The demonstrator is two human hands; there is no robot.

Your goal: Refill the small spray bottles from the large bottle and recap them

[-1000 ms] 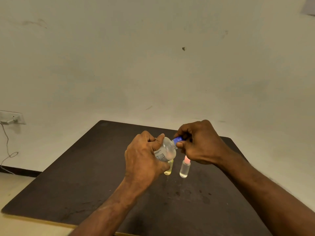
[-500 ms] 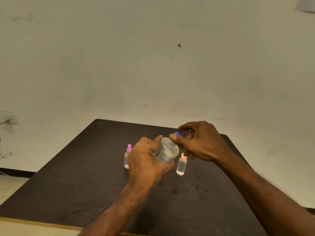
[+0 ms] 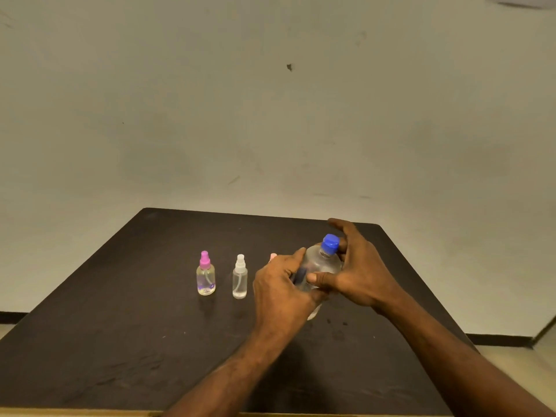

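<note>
On the dark table (image 3: 126,335) I count 1 large bottle (image 3: 323,260) and 3 small spray bottles, with 2 bare hands working at the large one. The table top is a matte, near-black board with rounded far corners, scuffed and faintly stained, and a pale strip runs along its near edge.

The large bottle is clear plastic, rounded at the shoulder, closed with 1 bright blue cap (image 3: 330,243). It leans a little toward the right edge, its base down on the table near the middle. The left hand (image 3: 282,288) wraps its body from the near side, fingers curled round it. The right hand (image 3: 359,272) grips it from the right, thumb pressed across the front of the body and fingers arched up behind the blue cap.

The 3 small bottles stand upright in a row running toward the left edge. The pink-capped spray bottle (image 3: 206,275) is the leftmost: squat, round-shouldered, clear, with a yellowish tint at the bottom and a thin tube showing inside. Just beside it, not touching, is the white-capped spray bottle (image 3: 239,278), slimmer and straight-sided, holding clear liquid low down. The third spray bottle (image 3: 273,256) is almost wholly hidden behind the left hand; only a peach-pink tip shows above the knuckles.

Behind the far edge rises a plain, pale wall (image 3: 270,115), smudged in places, with 1 small dark mark (image 3: 289,67).
</note>
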